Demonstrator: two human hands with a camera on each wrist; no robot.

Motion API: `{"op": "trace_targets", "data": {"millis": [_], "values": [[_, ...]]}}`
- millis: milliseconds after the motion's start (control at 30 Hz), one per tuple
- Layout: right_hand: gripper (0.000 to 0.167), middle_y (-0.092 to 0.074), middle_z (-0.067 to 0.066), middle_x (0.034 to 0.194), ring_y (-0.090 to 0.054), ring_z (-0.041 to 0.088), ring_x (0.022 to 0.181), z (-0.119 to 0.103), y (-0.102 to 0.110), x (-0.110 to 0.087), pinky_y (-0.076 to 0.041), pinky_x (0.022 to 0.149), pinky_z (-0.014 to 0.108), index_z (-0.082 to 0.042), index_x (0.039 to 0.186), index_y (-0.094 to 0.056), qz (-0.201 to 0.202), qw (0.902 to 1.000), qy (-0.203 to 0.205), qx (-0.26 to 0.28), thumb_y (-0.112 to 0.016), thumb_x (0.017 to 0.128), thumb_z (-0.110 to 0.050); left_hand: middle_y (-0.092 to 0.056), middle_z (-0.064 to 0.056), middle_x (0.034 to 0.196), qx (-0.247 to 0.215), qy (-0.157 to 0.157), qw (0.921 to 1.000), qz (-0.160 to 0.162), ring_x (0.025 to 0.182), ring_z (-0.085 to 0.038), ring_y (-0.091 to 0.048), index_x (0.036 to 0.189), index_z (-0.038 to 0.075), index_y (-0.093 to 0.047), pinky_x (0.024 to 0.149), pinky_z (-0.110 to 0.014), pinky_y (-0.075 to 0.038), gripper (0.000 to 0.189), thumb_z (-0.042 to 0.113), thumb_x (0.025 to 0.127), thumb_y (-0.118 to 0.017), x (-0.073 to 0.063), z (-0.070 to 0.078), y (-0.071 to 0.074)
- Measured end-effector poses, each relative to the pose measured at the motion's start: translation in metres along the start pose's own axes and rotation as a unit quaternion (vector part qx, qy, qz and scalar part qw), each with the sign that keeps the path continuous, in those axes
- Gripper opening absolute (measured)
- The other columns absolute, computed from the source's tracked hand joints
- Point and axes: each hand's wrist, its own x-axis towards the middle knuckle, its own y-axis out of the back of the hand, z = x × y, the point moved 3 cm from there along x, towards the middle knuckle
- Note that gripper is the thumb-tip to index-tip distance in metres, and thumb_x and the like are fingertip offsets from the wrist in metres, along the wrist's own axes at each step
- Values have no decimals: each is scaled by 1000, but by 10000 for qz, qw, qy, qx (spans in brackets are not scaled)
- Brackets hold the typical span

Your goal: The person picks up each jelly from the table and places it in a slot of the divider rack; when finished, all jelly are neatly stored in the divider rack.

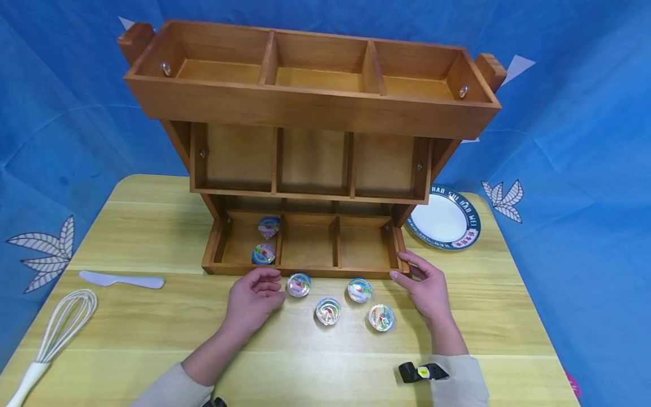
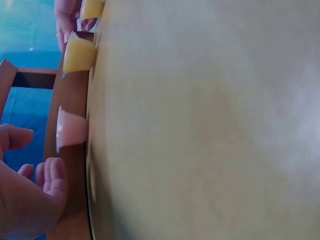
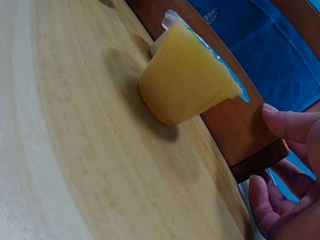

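A three-tier wooden rack point(image 1: 312, 110) with divided compartments stands at the back of the table. My right hand point(image 1: 424, 285) grips the right front corner of its bottom tray point(image 3: 235, 125), thumb on the front and fingers around the side. My left hand point(image 1: 254, 299) is by the tray's front left, fingers loosely bent and holding nothing. Just right of it stands a pink jelly cup point(image 2: 72, 129) with a foil lid. Several more cups stand on the table, including a yellow jelly cup point(image 3: 185, 75). Two jelly cups point(image 1: 268, 226) point(image 1: 263, 254) are in the bottom tray's left compartment.
A white plate point(image 1: 439, 217) with a dark patterned rim lies behind the rack's right side. At the left are a white plastic knife point(image 1: 121, 280) and a white whisk point(image 1: 66, 325). Blue cloth point(image 1: 574, 113) hangs around the wooden table point(image 1: 325, 373).
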Motion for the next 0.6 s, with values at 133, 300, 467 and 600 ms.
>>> {"op": "trace_targets", "data": {"millis": [133, 300, 467, 600], "values": [[47, -55, 1, 142, -57, 23, 118, -1, 0, 0, -45, 100, 34, -8, 127, -68, 6, 10000, -15, 15, -83, 83, -7, -68, -19, 101, 118, 191, 9994, -250, 89, -30, -66, 111, -6, -67, 74, -28, -58, 42, -15, 70, -76, 1, -6, -5], [47, -56, 1, 141, -56, 22, 116, -1, -1, 0, -46, 98, 31, -8, 127, -69, 32, 9999, -47, 109, -83, 82, -6, -69, -16, 104, 71, 295, 9986, -429, 94, -32, -65, 113, -3, -69, 74, -28, -57, 44, -14, 71, -78, 4, -11, -10], [47, -56, 1, 141, -56, 22, 116, -1, -1, -1, -47, 96, 28, -8, 127, -68, 24, 9999, -89, 102, -82, 83, -5, -69, -13, 101, 192, 297, 9984, -435, 94, -30, -64, 111, -1, -70, 73, -25, -55, 44, -13, 70, -80, 6, -14, -11], [47, -56, 1, 141, -56, 22, 116, 0, -1, -1, -48, 95, 25, -8, 127, -69, 46, 9999, -105, 103, -83, 82, -5, -68, -13, 95, 279, 258, 9982, -454, 91, -29, -63, 109, -1, -71, 72, -24, -55, 43, -13, 69, -81, 6, -16, -12]]}}
